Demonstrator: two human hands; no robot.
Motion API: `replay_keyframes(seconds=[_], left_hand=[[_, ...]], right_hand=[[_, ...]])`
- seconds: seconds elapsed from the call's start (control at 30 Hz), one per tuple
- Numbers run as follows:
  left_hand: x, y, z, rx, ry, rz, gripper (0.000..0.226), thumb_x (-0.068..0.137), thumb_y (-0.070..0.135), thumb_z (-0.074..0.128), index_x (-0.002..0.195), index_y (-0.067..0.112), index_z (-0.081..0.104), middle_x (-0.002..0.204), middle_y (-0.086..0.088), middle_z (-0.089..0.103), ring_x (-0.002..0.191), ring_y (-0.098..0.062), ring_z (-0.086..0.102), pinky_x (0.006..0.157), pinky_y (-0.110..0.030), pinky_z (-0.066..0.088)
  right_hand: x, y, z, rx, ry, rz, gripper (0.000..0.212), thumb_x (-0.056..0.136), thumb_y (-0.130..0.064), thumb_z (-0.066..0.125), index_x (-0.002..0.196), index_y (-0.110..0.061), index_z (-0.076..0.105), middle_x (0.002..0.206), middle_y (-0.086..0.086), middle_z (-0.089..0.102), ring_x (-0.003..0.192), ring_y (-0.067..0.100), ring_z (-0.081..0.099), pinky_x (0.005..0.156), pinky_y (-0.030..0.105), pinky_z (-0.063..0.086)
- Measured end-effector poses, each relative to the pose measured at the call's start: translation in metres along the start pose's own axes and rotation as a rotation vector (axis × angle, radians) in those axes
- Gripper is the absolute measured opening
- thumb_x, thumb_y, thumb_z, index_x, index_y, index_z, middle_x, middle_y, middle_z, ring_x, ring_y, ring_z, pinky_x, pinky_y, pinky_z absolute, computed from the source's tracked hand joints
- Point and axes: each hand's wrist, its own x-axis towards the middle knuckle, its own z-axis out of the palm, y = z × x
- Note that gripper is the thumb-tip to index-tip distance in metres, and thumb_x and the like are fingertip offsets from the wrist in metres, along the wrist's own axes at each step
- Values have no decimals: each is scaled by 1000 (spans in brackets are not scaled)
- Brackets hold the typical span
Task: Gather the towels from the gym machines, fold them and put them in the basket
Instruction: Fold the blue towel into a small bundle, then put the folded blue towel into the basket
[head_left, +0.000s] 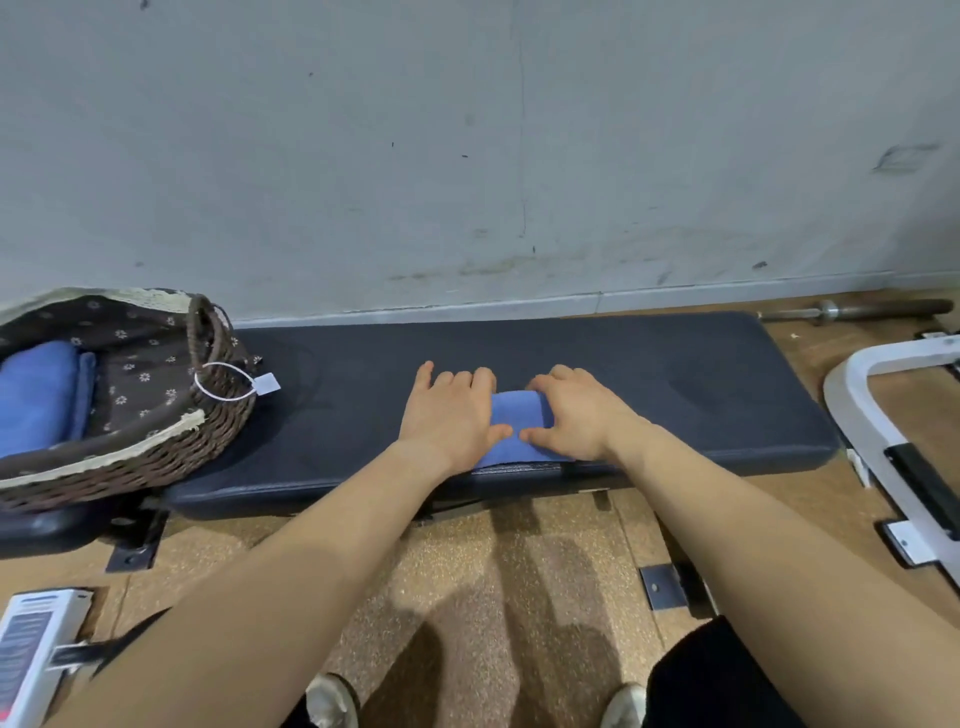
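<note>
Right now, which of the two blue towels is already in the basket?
The folded towel at far left, lying inside the wicker basket; the other towel is out on the black bench.

Your blue folded towel, the dark navy padded bench, your dark brown woven wicker basket, its brown fabric liner dotted with small white flowers and edged cream, a second blue towel, pale grey wall, speckled tan floor
</note>
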Motion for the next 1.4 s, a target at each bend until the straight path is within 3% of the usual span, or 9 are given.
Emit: replay_keyframes(seconds=[0.1, 0.2, 0.37, 0.57, 0.67, 0.87, 0.97, 1.17, 1.4], left_hand=[[-29, -14, -27, -107, -57, -32, 47, 87, 63, 56, 118, 27, 54, 107, 3, 54, 94, -21, 57, 85, -37, 46], [-65, -53, -63, -424, -14, -116, 34, 83, 58, 65, 97, 28, 58, 92, 8, 51, 84, -18, 55, 72, -37, 48], [-135, -148, -127, -848, 139, -274, 39, 73, 55, 73, 80, 17, 68, 77, -2, 69, 70, -12, 58, 65, -32, 45], [-191, -253, -165, -1061, 302, -497, 17, 87, 36, 74, 85, 19, 72, 74, 9, 73, 63, -1, 67, 56, -17, 49], [-192, -291, -154, -1049, 350, -607, 22, 86, 34, 76, 90, 14, 70, 84, 1, 74, 75, -10, 70, 69, -29, 56], [-176, -338, -111, -902, 228, -737, 38, 82, 22, 71, 111, 13, 48, 88, 5, 56, 89, -20, 57, 68, -32, 41], [-165, -345, -101, -713, 86, -705, 21, 88, 20, 68, 90, 15, 48, 79, 3, 51, 83, -22, 52, 66, -31, 36], [-148, -357, -86, -495, -195, -697, 30, 87, 30, 70, 71, 15, 50, 73, -4, 56, 72, -22, 54, 66, -33, 40], [-154, -369, -76, -309, -17, -708, 12, 81, 29, 66, 81, 18, 69, 80, -5, 65, 76, -27, 63, 67, -37, 55]], right_hand=[[-12, -24, -28, 162, -19, 0, 39, 71, -41, 82, 95, -29, 55, 101, -6, 51, 90, 17, 57, 72, 31, 44], [-22, -66, -62, 420, 23, -26, 36, 68, -31, 87, 92, -26, 60, 86, -8, 61, 72, 10, 57, 61, 27, 45], [-8, -182, -108, 781, 84, -224, 36, 77, -24, 86, 102, -21, 61, 95, 3, 72, 78, 14, 67, 72, 27, 54], [51, -330, -121, 787, 78, -401, 43, 85, -17, 74, 124, -21, 59, 113, 1, 69, 102, 16, 68, 90, 32, 56], [90, -378, -109, 616, 115, -387, 51, 84, -14, 69, 133, -20, 54, 102, 0, 67, 99, 24, 68, 84, 34, 55], [154, -427, -59, 271, 166, -337, 52, 83, -4, 54, 132, -22, 56, 124, 8, 63, 111, 31, 61, 88, 38, 53], [168, -440, -42, 93, 139, -346, 37, 82, -4, 55, 114, -20, 59, 111, 10, 58, 100, 34, 60, 70, 36, 46], [175, -460, -11, -121, 107, -312, 31, 92, -7, 48, 120, -9, 61, 126, 17, 59, 114, 37, 59, 82, 40, 48], [178, -460, 13, -152, 65, -175, 41, 87, -3, 60, 128, -5, 53, 131, 19, 48, 119, 39, 53, 82, 43, 48]])
